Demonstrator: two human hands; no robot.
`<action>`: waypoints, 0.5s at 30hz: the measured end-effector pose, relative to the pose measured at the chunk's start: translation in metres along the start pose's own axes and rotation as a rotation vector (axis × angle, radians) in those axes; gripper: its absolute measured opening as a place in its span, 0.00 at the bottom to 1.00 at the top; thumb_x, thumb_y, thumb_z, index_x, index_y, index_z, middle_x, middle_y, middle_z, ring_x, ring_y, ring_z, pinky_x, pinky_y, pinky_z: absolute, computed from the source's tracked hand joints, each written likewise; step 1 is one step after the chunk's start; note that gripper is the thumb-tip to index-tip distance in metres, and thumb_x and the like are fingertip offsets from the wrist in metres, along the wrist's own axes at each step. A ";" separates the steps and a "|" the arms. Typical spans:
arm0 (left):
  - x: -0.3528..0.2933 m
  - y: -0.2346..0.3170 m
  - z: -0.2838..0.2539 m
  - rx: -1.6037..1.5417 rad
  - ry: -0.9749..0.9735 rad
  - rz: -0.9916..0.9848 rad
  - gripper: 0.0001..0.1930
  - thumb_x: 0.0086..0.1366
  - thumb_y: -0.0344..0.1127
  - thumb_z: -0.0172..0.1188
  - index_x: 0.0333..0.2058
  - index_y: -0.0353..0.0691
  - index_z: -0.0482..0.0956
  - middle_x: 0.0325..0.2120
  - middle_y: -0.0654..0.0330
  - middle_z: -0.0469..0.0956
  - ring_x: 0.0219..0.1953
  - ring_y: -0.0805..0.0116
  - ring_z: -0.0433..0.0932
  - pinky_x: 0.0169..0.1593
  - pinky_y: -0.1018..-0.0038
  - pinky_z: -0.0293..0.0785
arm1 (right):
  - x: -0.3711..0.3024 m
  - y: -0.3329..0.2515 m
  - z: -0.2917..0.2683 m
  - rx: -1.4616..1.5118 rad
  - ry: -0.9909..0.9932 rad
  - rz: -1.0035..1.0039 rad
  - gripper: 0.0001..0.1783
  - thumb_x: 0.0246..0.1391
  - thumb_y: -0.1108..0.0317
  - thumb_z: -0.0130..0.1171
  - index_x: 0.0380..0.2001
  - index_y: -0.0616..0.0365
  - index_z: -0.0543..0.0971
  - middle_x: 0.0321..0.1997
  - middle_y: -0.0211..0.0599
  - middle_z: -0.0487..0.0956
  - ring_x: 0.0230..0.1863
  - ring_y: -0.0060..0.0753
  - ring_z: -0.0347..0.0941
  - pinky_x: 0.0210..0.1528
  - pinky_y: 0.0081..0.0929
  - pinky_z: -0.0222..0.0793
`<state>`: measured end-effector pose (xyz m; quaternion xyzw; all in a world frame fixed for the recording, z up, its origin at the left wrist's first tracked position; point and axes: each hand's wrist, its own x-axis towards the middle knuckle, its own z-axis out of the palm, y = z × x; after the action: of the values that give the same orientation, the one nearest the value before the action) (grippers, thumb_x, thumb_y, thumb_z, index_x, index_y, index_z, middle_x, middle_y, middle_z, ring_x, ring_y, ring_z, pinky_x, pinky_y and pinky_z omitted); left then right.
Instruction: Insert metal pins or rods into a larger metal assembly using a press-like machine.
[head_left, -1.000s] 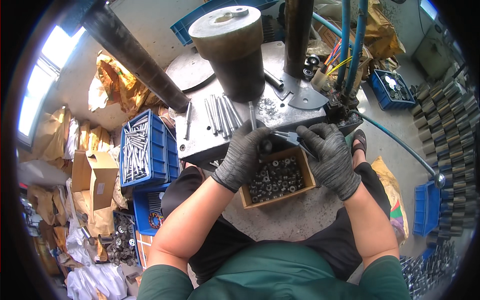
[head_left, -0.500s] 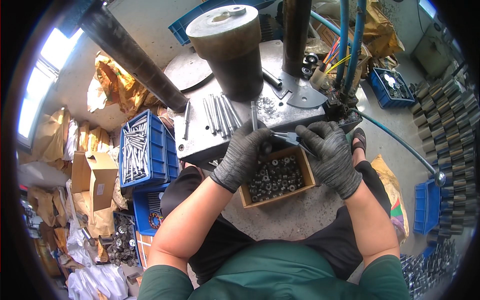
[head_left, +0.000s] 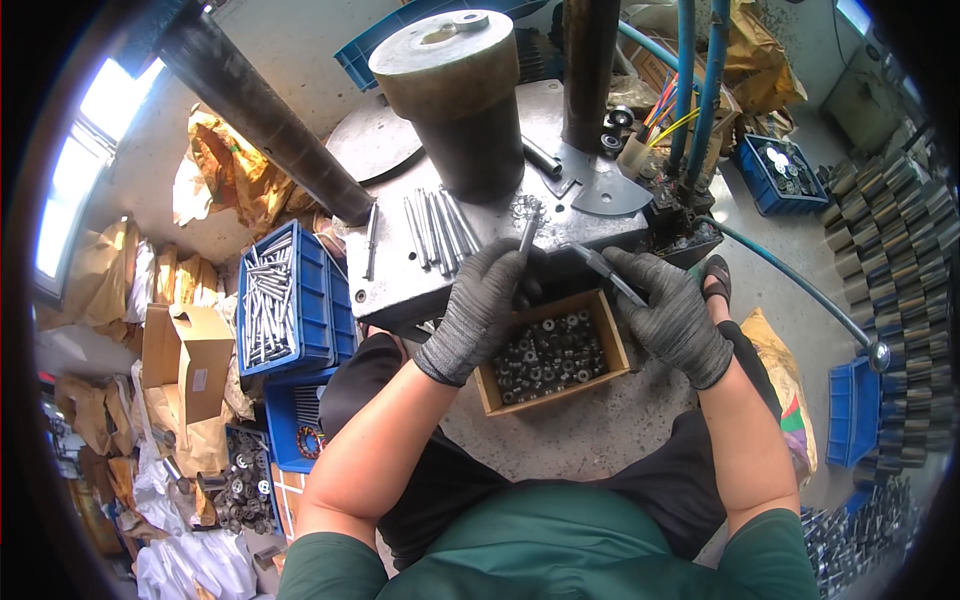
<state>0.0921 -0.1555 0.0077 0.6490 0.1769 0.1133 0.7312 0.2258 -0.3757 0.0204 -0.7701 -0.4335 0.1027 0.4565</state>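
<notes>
Left hand (head_left: pixel 480 305) apparently pinches upright rod (head_left: pixel 527 232).

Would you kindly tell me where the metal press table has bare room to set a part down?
The metal table is bare between the single rod and its left edge. It is crowded at the rod bundle, the big cylinder and where the left hand and right hand work.

gloves: dark grey knit, speckled, ribbed cuffs, on both hands, left hand (head_left: pixel 480 305), right hand (head_left: pixel 672 315)
forearms: bare
top: green, short sleeves
legs: black shorts or trousers
footwear: dark open sandal on one foot
</notes>
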 end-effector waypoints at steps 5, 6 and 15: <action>-0.001 -0.009 -0.004 0.228 0.007 0.087 0.13 0.74 0.37 0.58 0.50 0.36 0.79 0.33 0.62 0.81 0.35 0.76 0.79 0.41 0.77 0.78 | 0.004 -0.012 -0.013 0.215 -0.034 0.185 0.25 0.57 0.75 0.63 0.59 0.63 0.79 0.48 0.42 0.86 0.48 0.28 0.81 0.52 0.26 0.76; -0.001 -0.010 -0.004 0.265 -0.009 0.125 0.13 0.74 0.37 0.59 0.51 0.36 0.79 0.36 0.61 0.81 0.37 0.75 0.80 0.43 0.76 0.79 | 0.005 -0.013 -0.017 0.213 -0.073 0.209 0.25 0.57 0.74 0.64 0.60 0.63 0.79 0.49 0.40 0.86 0.49 0.26 0.81 0.53 0.26 0.76; -0.012 0.016 -0.002 0.335 -0.124 0.196 0.15 0.72 0.34 0.62 0.53 0.34 0.80 0.43 0.57 0.83 0.47 0.70 0.81 0.54 0.71 0.78 | 0.007 -0.013 -0.046 0.094 -0.316 0.249 0.28 0.57 0.74 0.65 0.62 0.63 0.77 0.44 0.36 0.85 0.43 0.21 0.79 0.48 0.21 0.77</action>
<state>0.0818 -0.1562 0.0251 0.7815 0.0840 0.1125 0.6079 0.2482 -0.3957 0.0585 -0.7699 -0.3961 0.2980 0.4020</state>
